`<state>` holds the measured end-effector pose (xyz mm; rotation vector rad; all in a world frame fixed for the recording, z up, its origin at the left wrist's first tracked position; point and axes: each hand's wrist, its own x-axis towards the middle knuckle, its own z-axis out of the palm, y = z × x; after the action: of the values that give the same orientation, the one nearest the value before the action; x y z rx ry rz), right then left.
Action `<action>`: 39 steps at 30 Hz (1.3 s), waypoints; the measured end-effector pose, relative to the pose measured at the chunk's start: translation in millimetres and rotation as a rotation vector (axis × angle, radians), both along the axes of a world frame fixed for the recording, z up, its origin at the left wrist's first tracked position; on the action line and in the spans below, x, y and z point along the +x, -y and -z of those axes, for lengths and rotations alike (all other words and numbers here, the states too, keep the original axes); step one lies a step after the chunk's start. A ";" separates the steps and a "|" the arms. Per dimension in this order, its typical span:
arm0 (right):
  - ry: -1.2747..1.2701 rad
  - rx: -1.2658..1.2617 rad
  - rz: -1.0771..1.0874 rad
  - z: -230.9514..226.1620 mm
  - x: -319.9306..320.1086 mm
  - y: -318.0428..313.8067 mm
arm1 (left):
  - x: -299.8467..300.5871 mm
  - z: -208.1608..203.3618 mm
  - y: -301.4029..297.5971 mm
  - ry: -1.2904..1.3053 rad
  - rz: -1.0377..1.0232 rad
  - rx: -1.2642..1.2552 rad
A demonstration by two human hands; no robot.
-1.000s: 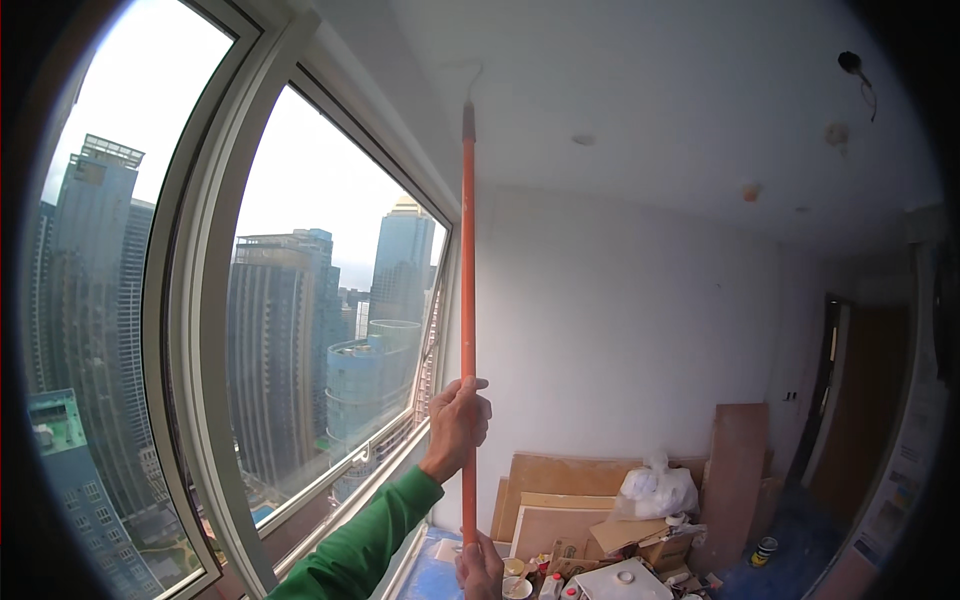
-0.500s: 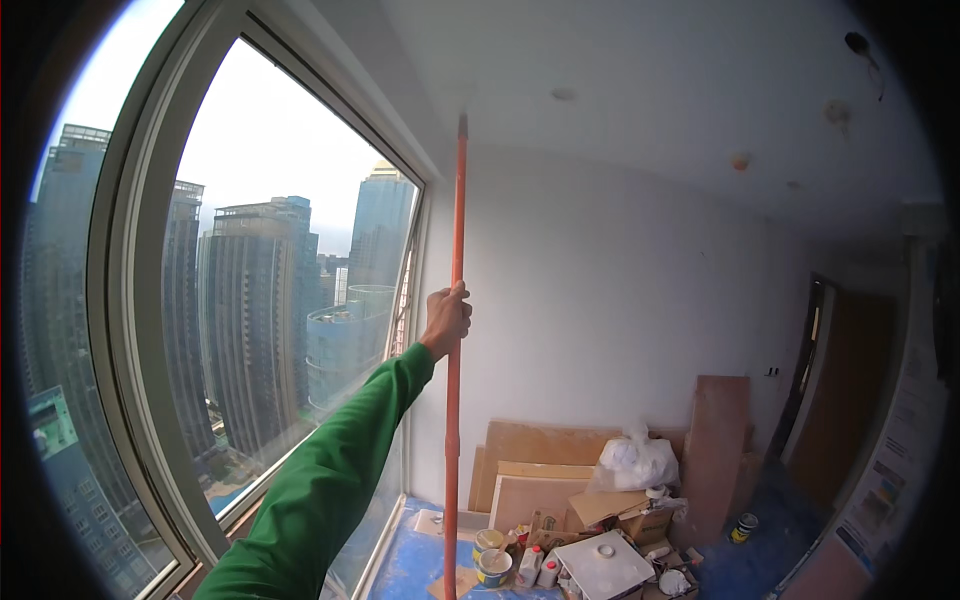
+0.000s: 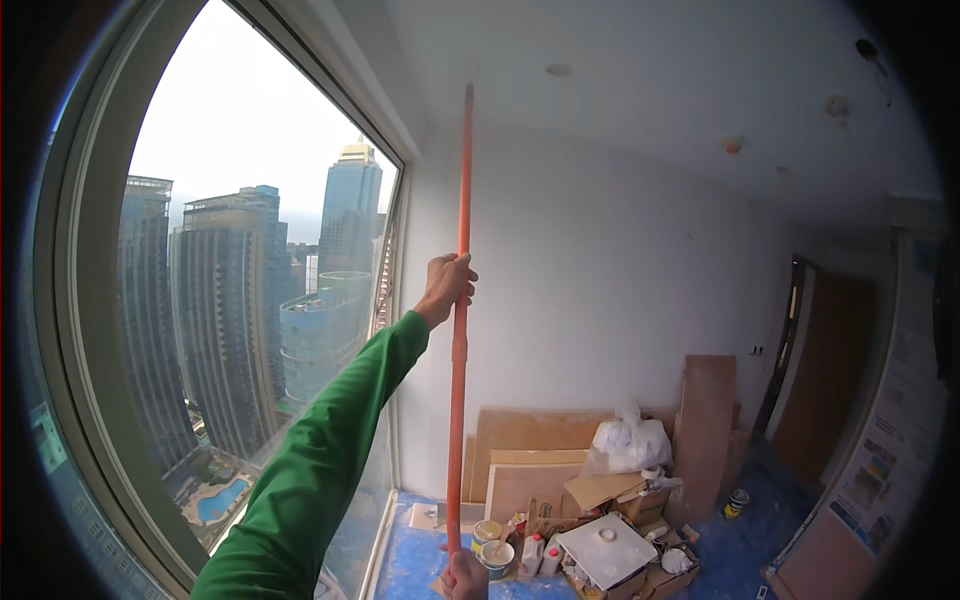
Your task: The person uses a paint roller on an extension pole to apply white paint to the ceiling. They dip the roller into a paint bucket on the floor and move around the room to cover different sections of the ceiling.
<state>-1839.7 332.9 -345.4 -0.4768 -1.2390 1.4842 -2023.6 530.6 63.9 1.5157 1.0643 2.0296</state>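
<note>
A long orange pole [image 3: 459, 390] stands nearly upright in front of me. Around its middle my left hand [image 3: 447, 287], at the end of a green sleeve, is closed. Low in the view my right hand [image 3: 465, 577] grips the same pole further down; its wrist is cut off by the lower edge. The pole's dark upper end reaches up to the white ceiling [image 3: 630, 70]; what is fitted there is too small to make out.
To the left is a large window [image 3: 85, 330] with towers outside. Against the far wall lean boards [image 3: 545, 440], with a white plastic bag [image 3: 632, 443], paint buckets [image 3: 495, 556], bottles and cardboard boxes before them. Blue sheeting [image 3: 410, 545] covers the floor. A brown door [image 3: 828, 375] stands at the right.
My left hand and the pole's upper end have gone up in the picture as the view shifted. My right hand has come into sight on the pole's lower part.
</note>
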 end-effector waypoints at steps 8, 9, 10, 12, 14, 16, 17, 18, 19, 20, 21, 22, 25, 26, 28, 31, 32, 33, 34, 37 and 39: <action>0.031 -0.115 -0.100 -33.4 -24.7 15.5 | -16.5 -11.3 19.4 -0.040 -0.035 0.003; 0.016 -0.112 -0.129 -37.3 -29.0 14.9 | -22.0 -14.1 17.2 -0.046 -0.043 0.018; -0.002 -0.108 -0.155 -41.4 -33.6 13.7 | -25.5 -17.8 14.9 -0.047 -0.058 0.039; 0.014 -0.088 -0.133 -52.3 -42.6 14.1 | -34.4 -23.9 12.2 -0.056 -0.073 0.023; 0.025 -0.071 -0.112 -57.1 -48.3 13.8 | -40.1 -32.0 10.2 -0.053 -0.076 0.006; 0.030 -0.058 -0.101 -57.9 -53.1 12.5 | -42.4 -35.0 11.5 -0.044 -0.075 0.016; 0.034 -0.069 -0.092 -55.7 -54.6 13.6 | -42.0 -35.7 13.5 -0.039 -0.076 0.020; 0.039 -0.080 -0.085 -50.4 -55.3 15.6 | -41.2 -35.9 15.8 -0.041 -0.074 0.026; 0.043 -0.092 -0.078 -43.3 -56.5 18.4 | -40.5 -34.9 19.1 -0.044 -0.073 0.031; 0.047 -0.080 -0.071 -34.7 -57.0 21.6 | -39.7 -34.3 22.8 -0.047 -0.072 0.036; 0.052 -0.069 -0.064 -24.4 -56.9 25.2 | -39.0 -35.5 26.8 -0.042 -0.074 0.050; 0.057 -0.055 -0.057 -15.6 -56.1 28.7 | -36.6 -39.8 33.4 -0.038 -0.076 0.067; 0.066 -0.044 0.001 6.5 -52.8 41.5 | -26.6 -44.6 54.2 -0.053 -0.096 0.079; 0.097 -0.019 0.034 14.6 -51.4 43.2 | -22.4 -47.0 59.7 -0.064 -0.103 0.079; 0.161 0.034 0.099 34.1 -49.1 42.2 | -17.1 -48.4 68.8 -0.085 -0.108 0.081; 0.153 0.242 0.228 68.7 -43.3 46.4 | -12.3 -49.0 85.7 -0.097 -0.123 0.096; 0.234 0.162 0.218 84.3 -40.3 47.0 | -9.0 -50.0 93.7 -0.100 -0.129 0.107; 0.280 0.174 0.210 99.6 -38.2 44.3 | -3.7 -55.3 104.2 -0.098 -0.131 0.124; 0.311 0.166 0.194 113.8 -32.9 48.2 | 3.5 -56.6 111.4 -0.096 -0.128 0.135; 0.364 0.147 0.139 134.1 -17.9 59.7 | 15.4 -53.3 134.7 -0.094 -0.140 0.188; 0.384 0.149 0.117 141.1 -6.3 64.3 | 25.7 -54.4 153.5 -0.097 -0.159 0.218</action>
<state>-1846.0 268.6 -486.5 -0.7443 -1.5796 1.2239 -1997.9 377.1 118.4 1.7000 1.0594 2.2643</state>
